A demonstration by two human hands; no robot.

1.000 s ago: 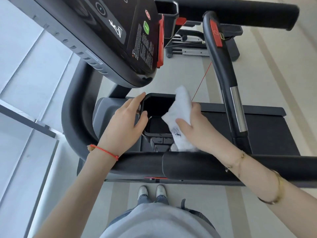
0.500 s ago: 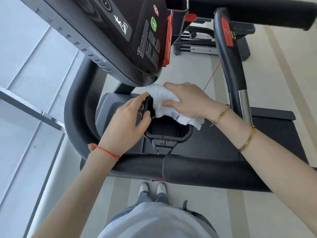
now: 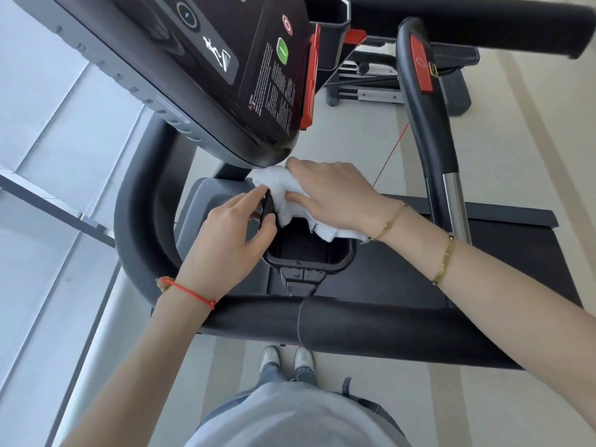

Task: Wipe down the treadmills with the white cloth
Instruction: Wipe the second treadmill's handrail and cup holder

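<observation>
The right hand (image 3: 335,195) presses the crumpled white cloth (image 3: 283,191) onto the far-left corner of the black, square-mouthed plastic cup holder (image 3: 309,259) that hangs under the treadmill's glossy black console panel (image 3: 225,79). Its fingers lie fairly flat over the cloth, with the thumb tucked along the near side, so the grip looks more like a pressing palm than a tight pinch. The left hand (image 3: 232,240) steadies the holder: its grip is clamped on the left rim, thumb inside and fingers outside.

To do this step well, I would keep the left hand bracing the rim so the holder does not flex, and run the cloth round the lip in one continuous sweep, then down the inner walls (the bottom of the well, dark and only partly in view, probably collects the most grime). Folding a clean face outward would help.

The cloth is bunched rather than spread flat. Its long axis runs from the holder's far-left corner, just beneath the console's lower tip, toward the right rim, where a loose tail (image 3: 342,233) droops over the edge below the right wrist. The padded black front handlebar (image 3: 371,330) lies nearer the person, untouched.
</observation>
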